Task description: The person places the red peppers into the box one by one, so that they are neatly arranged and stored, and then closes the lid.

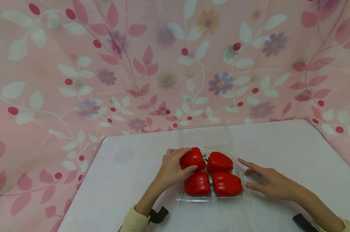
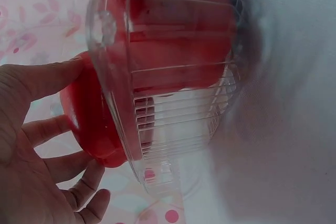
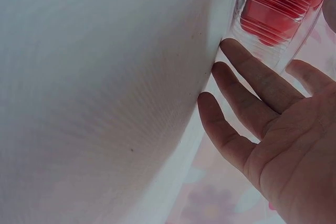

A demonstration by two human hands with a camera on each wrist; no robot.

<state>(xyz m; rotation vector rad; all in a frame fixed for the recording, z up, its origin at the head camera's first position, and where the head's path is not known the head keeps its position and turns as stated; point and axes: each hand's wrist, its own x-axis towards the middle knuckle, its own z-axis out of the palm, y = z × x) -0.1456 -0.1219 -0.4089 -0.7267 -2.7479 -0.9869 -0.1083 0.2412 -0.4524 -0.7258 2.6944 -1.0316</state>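
Note:
A clear plastic clamshell box (image 1: 192, 198) holds several red bell peppers (image 1: 227, 184) with short green stems, set in two rows. Thumb and fingers of my left hand (image 1: 173, 166) grip the back-left bell pepper (image 1: 194, 160) from its left side. In the left wrist view that bell pepper (image 2: 100, 124) stands partly above the rim of the ribbed box (image 2: 173, 114). My right hand (image 1: 274, 184) is beside the box's right side, holding nothing, its fingers extended. The right wrist view shows its fingers (image 3: 249, 72) spread near the box wall (image 3: 273, 19).
The box's clear lid (image 1: 206, 138) lies folded back toward the far edge of the white table (image 1: 140, 161). Behind the table hangs a pink flowered cloth (image 1: 163, 64). Black straps (image 1: 159, 215) show at both wrists.

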